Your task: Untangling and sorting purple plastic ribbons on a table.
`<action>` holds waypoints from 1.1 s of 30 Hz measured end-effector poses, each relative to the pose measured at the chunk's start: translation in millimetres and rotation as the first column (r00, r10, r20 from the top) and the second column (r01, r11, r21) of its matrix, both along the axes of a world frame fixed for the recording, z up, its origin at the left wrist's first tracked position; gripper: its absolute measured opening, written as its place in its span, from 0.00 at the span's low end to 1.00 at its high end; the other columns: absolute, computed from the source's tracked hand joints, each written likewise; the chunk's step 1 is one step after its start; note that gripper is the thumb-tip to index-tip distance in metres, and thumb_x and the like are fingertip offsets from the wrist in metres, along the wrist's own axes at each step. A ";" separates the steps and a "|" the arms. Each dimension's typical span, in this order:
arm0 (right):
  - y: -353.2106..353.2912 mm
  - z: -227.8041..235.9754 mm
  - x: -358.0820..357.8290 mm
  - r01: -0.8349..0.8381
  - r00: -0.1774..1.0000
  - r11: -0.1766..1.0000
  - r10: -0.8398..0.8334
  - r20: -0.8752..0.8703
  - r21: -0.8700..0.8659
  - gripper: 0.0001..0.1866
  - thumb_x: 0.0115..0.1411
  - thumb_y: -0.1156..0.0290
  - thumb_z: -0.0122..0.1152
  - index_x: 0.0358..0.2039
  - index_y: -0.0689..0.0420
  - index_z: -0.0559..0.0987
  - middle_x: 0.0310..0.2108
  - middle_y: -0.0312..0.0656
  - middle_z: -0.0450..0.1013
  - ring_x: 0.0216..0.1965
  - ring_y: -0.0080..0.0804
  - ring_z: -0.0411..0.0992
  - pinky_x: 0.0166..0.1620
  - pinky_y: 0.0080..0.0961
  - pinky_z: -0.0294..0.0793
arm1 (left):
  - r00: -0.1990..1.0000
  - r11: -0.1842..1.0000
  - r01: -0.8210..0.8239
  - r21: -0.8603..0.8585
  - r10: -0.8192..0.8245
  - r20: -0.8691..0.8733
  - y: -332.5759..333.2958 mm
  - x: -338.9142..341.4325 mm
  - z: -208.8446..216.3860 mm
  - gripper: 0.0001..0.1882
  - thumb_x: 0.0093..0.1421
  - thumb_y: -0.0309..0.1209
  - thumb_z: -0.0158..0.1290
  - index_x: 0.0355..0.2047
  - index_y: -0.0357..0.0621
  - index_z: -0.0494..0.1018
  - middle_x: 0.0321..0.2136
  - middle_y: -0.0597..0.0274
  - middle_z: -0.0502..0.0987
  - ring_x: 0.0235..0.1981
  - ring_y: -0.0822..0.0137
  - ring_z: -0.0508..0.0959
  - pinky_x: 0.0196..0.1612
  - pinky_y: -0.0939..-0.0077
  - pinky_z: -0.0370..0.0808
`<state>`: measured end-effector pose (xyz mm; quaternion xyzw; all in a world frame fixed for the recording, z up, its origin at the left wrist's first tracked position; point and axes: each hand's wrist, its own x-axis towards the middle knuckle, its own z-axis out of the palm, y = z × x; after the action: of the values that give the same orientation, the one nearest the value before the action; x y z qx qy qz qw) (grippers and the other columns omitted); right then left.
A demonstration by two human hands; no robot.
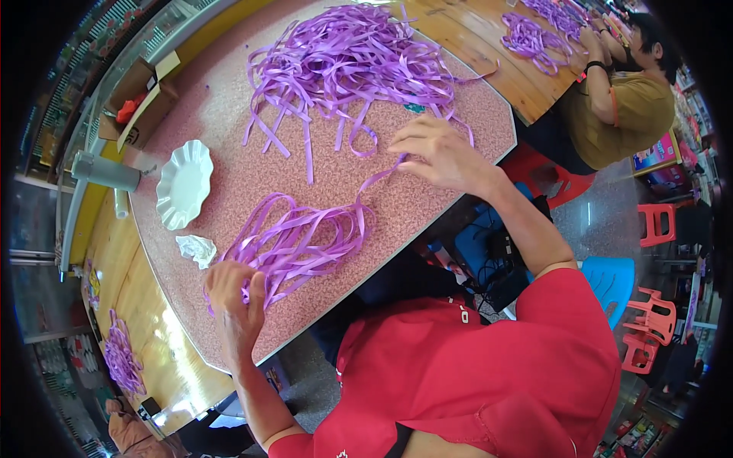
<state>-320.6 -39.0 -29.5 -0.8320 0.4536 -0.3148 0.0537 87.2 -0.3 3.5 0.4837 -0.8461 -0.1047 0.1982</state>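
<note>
A looped bundle of purple ribbon [305, 237] lies near the front of the pink speckled tabletop [427, 221]. My left hand [237, 294] is closed on the left end of this bundle, its fingers partly hidden from view. From the bundle's right side a single strand runs up to my right hand [435, 155], which pinches it between thumb and fingers. Beyond my hands a large tangled heap of the same purple ribbon [343, 57] covers the far part of the table, with loose ends trailing toward me. A small teal piece [414, 108] shows at the heap's edge.
On the left stand a scalloped white dish [185, 185], a crumpled white tissue [197, 250], a grey cylinder [107, 170] and an open cardboard box [141, 103]. Another person [622, 99] handles purple ribbon [534, 42] at the wooden table, upper right. More ribbon [122, 355] lies lower left.
</note>
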 end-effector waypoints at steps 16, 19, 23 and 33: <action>43.6 50.2 72.1 -0.479 0.811 0.629 0.049 0.584 0.613 0.09 0.60 0.72 0.63 0.38 0.65 0.80 0.28 0.39 0.76 0.31 0.19 0.73 0.32 0.20 0.71 | 0.932 0.871 0.279 -0.404 -0.347 -0.107 3.9 -117.3 5.5 0.25 0.51 0.23 0.63 0.51 0.43 0.73 0.31 0.66 0.78 0.37 0.68 0.80 0.61 0.53 0.62; 45.3 49.1 78.3 -0.523 0.762 0.617 0.028 0.647 0.588 0.10 0.60 0.71 0.65 0.38 0.64 0.81 0.28 0.38 0.75 0.30 0.18 0.72 0.32 0.19 0.70 | 0.929 0.883 0.275 -0.381 -0.345 -0.130 6.0 -109.6 7.3 0.20 0.51 0.23 0.63 0.46 0.42 0.75 0.31 0.65 0.78 0.35 0.68 0.80 0.59 0.54 0.65; 43.8 47.7 90.3 -0.548 0.737 0.636 0.060 0.673 0.543 0.12 0.60 0.67 0.66 0.37 0.65 0.81 0.28 0.41 0.79 0.31 0.21 0.75 0.34 0.22 0.73 | 0.936 0.935 0.277 -0.221 -0.314 -0.158 12.4 -100.3 18.4 0.16 0.51 0.24 0.63 0.41 0.40 0.75 0.29 0.62 0.77 0.33 0.65 0.79 0.57 0.54 0.66; 35.4 48.5 81.7 -0.605 0.757 0.563 0.186 0.627 0.563 0.07 0.60 0.73 0.65 0.35 0.63 0.82 0.27 0.37 0.76 0.30 0.19 0.72 0.33 0.20 0.70 | 0.909 0.919 0.378 -0.114 -0.392 -0.140 11.4 -73.3 33.0 0.08 0.52 0.25 0.63 0.32 0.40 0.75 0.24 0.62 0.77 0.28 0.64 0.79 0.56 0.54 0.69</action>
<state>-238.9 -3.6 19.1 -0.7061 0.3025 -0.2855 0.5730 13.9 11.1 36.4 0.2884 -0.9098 -0.1445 0.2612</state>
